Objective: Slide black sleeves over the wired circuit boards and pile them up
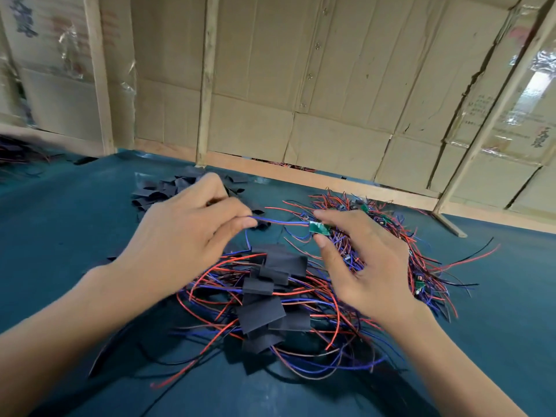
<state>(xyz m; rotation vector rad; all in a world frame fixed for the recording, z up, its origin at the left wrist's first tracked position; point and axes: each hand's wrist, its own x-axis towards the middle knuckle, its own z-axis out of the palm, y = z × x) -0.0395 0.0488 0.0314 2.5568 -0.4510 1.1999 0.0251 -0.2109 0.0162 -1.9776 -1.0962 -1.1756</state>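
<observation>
A small green circuit board is pinched between thumb and forefinger of my right hand. Its red and blue wires stretch left to my left hand, whose fingertips pinch their ends. Both hands hover above a pile of sleeved boards with tangled red and blue leads. Loose black sleeves lie in a heap behind my left hand. Bare wired boards are heaped behind and to the right of my right hand.
The work goes on over a teal table cover. A cardboard wall on wooden battens closes off the far edge. More dark wired pieces lie at the far left. A wooden strut stands at the right.
</observation>
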